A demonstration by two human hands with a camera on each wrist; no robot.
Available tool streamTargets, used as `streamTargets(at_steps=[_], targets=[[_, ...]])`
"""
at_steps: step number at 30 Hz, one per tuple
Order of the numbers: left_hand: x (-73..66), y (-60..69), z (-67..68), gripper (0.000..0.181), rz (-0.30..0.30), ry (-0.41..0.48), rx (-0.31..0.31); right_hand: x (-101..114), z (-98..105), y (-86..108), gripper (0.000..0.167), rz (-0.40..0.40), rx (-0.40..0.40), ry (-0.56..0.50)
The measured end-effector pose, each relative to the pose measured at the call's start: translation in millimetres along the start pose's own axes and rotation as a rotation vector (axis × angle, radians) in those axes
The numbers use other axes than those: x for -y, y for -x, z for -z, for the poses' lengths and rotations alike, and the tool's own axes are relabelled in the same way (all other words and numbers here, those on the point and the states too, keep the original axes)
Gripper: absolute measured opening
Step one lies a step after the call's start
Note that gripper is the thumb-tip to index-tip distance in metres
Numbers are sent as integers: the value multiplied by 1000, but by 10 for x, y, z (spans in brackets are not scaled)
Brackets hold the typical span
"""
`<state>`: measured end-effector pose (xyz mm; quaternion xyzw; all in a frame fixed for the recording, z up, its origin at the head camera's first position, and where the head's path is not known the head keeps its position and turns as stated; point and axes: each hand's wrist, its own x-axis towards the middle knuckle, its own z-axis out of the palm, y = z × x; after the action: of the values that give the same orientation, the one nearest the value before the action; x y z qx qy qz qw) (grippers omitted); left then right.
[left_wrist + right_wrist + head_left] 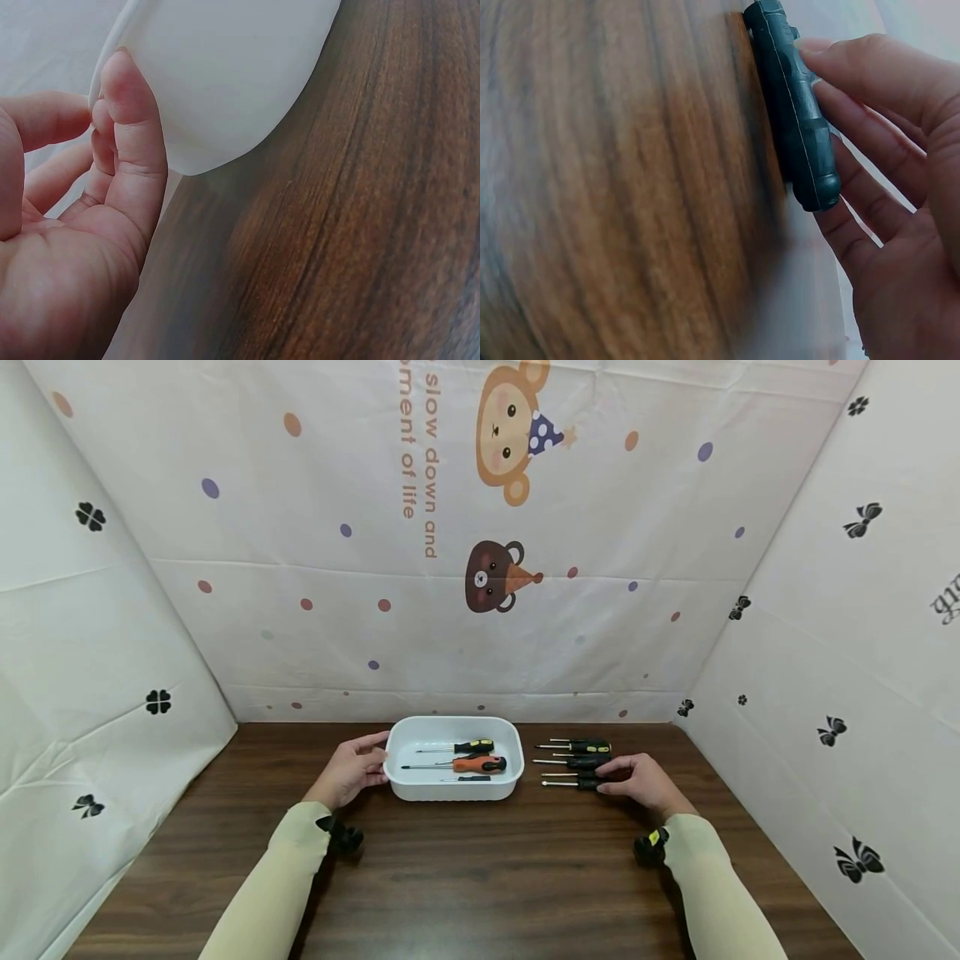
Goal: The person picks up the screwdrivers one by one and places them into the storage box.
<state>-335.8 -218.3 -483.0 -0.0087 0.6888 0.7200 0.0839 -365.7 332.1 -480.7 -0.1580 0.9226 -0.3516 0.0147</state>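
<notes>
A white tray [453,792] holds an orange-handled screwdriver [480,764], a yellow-and-black-handled one [474,747] and a small dark one [474,778]. My left hand [352,771] pinches the tray's left rim; in the left wrist view, the thumb and fingers of that hand [97,172] meet over the edge of the tray [225,75]. Right of the tray, my right hand [643,783] is at the handle of the nearest black screwdriver [587,784]. In the right wrist view, the hand [900,180] has thumb and fingers about the black handle [799,112], whose shaft is out of view.
Several other screwdrivers lie beside the right hand, among them a black-and-yellow one [592,747] and a black one [588,762]. They rest on a brown wooden table [495,877]. Printed white cloth [420,635] stands behind the table and at both sides.
</notes>
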Motion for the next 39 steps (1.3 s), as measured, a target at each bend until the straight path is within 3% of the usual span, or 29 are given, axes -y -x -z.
streamTargets(at_steps=[19,39], targets=[[-15,22,1,56,6,-1,-2,-14,17,25,19,-20,59,115],[26,-5,7,56,-26,12,17,70,86,159,16,-34,13,64]])
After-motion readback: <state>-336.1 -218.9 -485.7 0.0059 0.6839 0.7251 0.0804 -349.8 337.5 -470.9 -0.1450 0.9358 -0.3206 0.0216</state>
